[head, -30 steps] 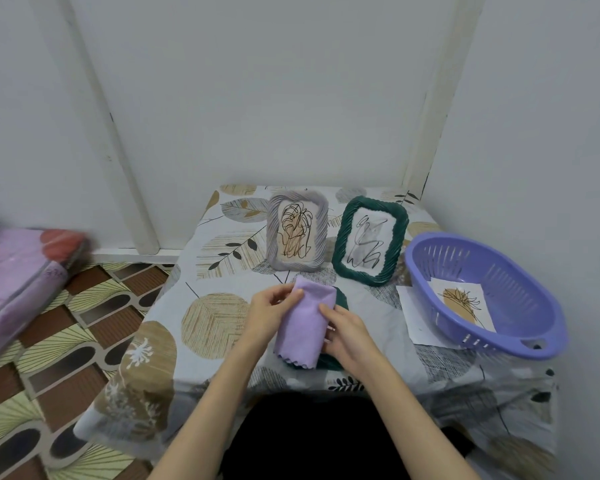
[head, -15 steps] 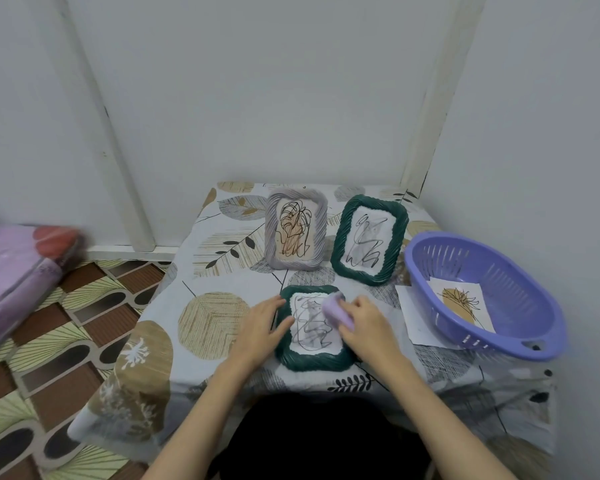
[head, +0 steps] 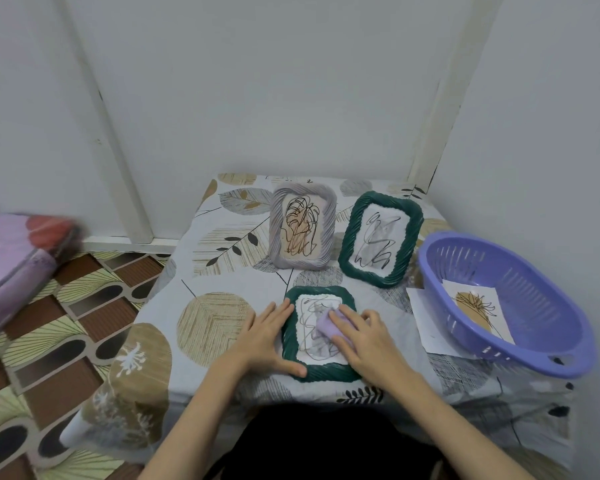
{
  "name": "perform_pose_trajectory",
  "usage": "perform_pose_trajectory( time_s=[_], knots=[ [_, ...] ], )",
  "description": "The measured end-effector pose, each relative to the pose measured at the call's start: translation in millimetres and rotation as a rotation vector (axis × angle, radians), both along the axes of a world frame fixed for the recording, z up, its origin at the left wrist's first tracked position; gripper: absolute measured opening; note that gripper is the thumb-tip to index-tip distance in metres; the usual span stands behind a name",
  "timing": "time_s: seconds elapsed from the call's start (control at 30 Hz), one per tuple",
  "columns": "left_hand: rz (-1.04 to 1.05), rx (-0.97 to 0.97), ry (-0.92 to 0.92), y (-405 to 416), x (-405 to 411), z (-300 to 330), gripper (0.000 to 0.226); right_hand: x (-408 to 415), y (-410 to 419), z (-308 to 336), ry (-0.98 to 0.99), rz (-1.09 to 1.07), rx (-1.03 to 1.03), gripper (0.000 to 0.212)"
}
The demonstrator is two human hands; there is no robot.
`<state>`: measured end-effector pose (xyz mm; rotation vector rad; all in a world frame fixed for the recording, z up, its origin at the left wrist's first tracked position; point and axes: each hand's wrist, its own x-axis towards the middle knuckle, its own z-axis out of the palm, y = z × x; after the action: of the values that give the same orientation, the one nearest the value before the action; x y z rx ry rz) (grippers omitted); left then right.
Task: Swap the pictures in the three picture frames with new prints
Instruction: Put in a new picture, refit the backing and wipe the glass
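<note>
A dark green frame (head: 293, 344) lies flat near the table's front edge with a scribble print under its glass. My left hand (head: 269, 336) rests flat against the frame's left side, thumb at its lower corner. My right hand (head: 364, 336) presses a folded lilac cloth (head: 326, 328) onto the glass with straight fingers. Behind them a grey frame (head: 302, 226) and a second green frame (head: 380, 239) stand upright with line drawings in them.
A purple plastic basket (head: 520, 344) at the right holds a print (head: 477, 308), and a white sheet (head: 426, 317) lies partly under it. The table (head: 201, 317) has a leaf-patterned cloth. White walls close the back and right. A pink roll (head: 11, 268) lies on the floor at left.
A second ago both hands held the lilac cloth up over the flat frame. Now the left hand lies on the frame's side and the right hand moves the cloth over the glass.
</note>
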<state>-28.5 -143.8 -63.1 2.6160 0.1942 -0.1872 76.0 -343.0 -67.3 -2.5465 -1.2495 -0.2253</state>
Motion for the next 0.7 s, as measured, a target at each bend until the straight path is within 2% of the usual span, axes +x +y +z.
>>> perform_pose_trajectory(
  time_s=[0.13, 0.23, 0.3, 0.4, 0.47, 0.53, 0.63, 0.7],
  knots=[
    [-0.011, -0.014, 0.023, 1.7, 1.0, -0.7, 0.146, 1.5, 30.4, 4.4, 0.103, -0.046, 0.002, 0.076],
    [-0.001, -0.026, 0.010, 1.6, 2.6, -1.9, 0.148, -8.9, 26.8, -2.6, 0.042, 0.106, 0.047, 0.054],
    [0.003, -0.030, 0.001, 1.8, 3.3, -2.5, 0.148, -6.7, 13.2, -7.4, 0.050, 0.143, 0.055, 0.051],
    [0.002, -0.022, 0.008, 1.6, 4.0, -1.3, 0.148, 8.0, 12.4, -3.3, 0.121, -0.005, 0.093, 0.055],
    [0.002, -0.006, 0.013, 1.4, 4.5, 0.1, 0.145, 11.7, 25.1, 2.4, 0.182, -0.092, 0.130, 0.041],
    [0.004, 0.003, 0.010, 1.4, 4.4, 1.8, 0.139, 6.0, 32.6, 3.5, 0.212, -0.054, 0.153, 0.032],
    [0.000, -0.001, 0.012, 1.4, 4.0, 2.4, 0.139, 1.3, 15.8, -2.2, 0.193, 0.097, 0.150, 0.048],
    [-0.004, 0.001, 0.022, 0.6, 3.0, 2.9, 0.138, 12.1, 7.4, -3.7, 0.148, 0.070, 0.157, 0.041]
  ],
)
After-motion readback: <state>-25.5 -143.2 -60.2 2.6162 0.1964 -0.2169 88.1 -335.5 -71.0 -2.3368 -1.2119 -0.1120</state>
